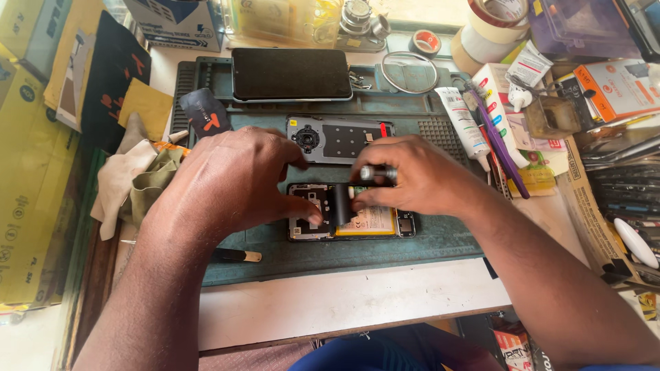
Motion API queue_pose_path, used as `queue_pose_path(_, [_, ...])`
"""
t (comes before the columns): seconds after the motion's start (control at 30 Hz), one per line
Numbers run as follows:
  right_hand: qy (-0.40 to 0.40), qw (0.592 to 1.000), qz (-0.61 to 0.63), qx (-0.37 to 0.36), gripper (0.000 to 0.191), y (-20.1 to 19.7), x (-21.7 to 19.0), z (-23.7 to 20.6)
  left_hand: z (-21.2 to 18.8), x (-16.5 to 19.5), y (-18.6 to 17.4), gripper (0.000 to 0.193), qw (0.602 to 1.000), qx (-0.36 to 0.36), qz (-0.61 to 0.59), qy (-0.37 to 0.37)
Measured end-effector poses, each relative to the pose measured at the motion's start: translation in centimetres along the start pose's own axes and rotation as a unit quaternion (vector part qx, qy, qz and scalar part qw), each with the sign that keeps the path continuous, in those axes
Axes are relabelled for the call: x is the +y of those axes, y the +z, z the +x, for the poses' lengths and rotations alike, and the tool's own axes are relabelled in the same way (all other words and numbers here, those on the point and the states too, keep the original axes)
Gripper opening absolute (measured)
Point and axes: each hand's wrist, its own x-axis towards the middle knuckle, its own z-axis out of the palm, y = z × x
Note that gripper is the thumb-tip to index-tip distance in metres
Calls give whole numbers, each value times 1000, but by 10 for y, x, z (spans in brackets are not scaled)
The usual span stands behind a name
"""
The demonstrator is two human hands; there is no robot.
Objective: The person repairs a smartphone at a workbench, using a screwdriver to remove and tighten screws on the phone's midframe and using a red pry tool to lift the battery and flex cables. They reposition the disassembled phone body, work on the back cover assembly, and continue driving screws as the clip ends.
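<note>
Left hand (pixel 234 182) presses the opened phone (pixel 371 221); right hand (pixel 412 175) pinches, seemingly, a screwdriver (pixel 378 173)

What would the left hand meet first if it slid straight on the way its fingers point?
Probably the right hand: the left hand points rightward across the opened phone, fingertips nearly touching the right thumb over a dark strip.

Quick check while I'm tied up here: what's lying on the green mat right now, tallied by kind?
Opened phone with battery showing, under left hand and right hand: 1
Removed back cover: 1
Dark screen panel: 1
Wire ring: 1
Dark pry tool with orange mark: 1
Total: 5
</note>
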Motion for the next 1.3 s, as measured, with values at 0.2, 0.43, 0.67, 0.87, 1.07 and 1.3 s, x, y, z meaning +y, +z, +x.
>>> queue_pose_path(0.2, [-29, 996, -21, 77, 31, 11, -2, -2, 3, 10, 11, 64, 990, 13, -51, 133])
queue_pose_path(0.43, [-22, 999, -13, 30, 28, -9, -3, -7, 5, 9, 6, 39, 993, -9, -61, 103])
queue_pose_path(0.67, [28, 998, -10, -51, 37, -11, -3, -8, 2, 2, 1, 20, 985, -13, -130, 117])
queue_pose_path(0.87, [30, 998, -1, -55, 37, -10, -3, -6, 1, 2, -2, 19, 989, -57, -111, 81])
queue_pose_path(1.07, [32, 998, -2, -53, 38, -10, -3, -7, -1, 3, -3, 22, 989, -71, -97, 85])
queue_pose_path(1.3, [57, 996, -26, -62, 39, -11, -4, -8, -1, 4, -3, 21, 989, -60, -103, 90])
